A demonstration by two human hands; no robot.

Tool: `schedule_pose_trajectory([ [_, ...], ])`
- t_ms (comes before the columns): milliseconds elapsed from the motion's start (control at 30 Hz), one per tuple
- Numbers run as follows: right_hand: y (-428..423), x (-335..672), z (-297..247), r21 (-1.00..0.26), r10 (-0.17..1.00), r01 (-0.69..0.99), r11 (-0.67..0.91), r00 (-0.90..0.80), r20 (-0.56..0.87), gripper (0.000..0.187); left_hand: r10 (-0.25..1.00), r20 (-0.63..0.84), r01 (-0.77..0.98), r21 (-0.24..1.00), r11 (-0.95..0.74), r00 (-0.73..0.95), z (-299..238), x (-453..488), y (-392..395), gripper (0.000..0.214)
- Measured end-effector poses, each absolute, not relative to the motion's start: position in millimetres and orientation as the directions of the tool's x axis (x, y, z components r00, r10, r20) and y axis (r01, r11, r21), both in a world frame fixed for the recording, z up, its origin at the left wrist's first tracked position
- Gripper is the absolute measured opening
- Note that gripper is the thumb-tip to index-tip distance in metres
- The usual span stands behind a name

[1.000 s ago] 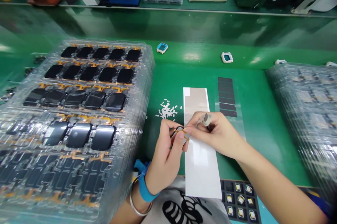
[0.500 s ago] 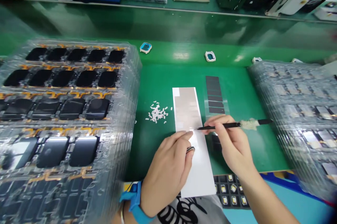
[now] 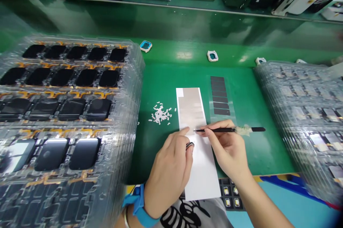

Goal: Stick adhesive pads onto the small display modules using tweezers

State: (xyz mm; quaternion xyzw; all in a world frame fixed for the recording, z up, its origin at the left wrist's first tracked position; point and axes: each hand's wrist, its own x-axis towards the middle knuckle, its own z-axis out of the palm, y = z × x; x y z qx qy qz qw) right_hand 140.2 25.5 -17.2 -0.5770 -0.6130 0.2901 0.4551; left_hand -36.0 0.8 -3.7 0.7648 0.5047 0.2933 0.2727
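Gripping a small dark-edged part (image 3: pixel 190 145), mostly hidden and possibly a screen, the left hand (image 3: pixel 171 165) lies across the left edge of the white sheet (image 3: pixel 202 178). Farther right, the right hand (image 3: pixel 230 149) pinches a slim black tool (image 3: pixel 227 130), its point now over the sheet; one second ago both hands met around the part.

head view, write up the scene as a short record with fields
left hand: holds a small dark-edged part, mostly hidden
right hand: holds a thin black tool, tip at or just over the white sheet
left of sheet: scattered white pieces
right of sheet: dark strips
far left: clear tray stack, black screens
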Motion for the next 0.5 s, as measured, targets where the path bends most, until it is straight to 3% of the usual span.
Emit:
schedule_pose_trajectory([
  [100,24,140,-15,-0.884,0.966,0.43,0.186,0.085,0.244,0.014,0.937,0.165,0.607,0.724,-0.328,0.309,-3,-36,1,0.009],
  [267,19,142,-8,-0.966,0.933,0.17,0.196,0.27,0.237,0.007,0.966,0.123,0.511,0.829,-0.226,0.227,-5,-37,2,0.01],
  [400,12,135,-3,-0.967,0.916,-0.082,0.242,0.349,0.2,0.009,0.996,-0.023,0.171,0.985,0.007,0.089,-3,-36,2,0.008],
  [500,5,122,-3,-0.944,0.924,-0.161,0.287,0.305,0.229,0.013,0.986,-0.135,-0.137,0.98,0.147,0.094,1,-31,2,0.014],
])
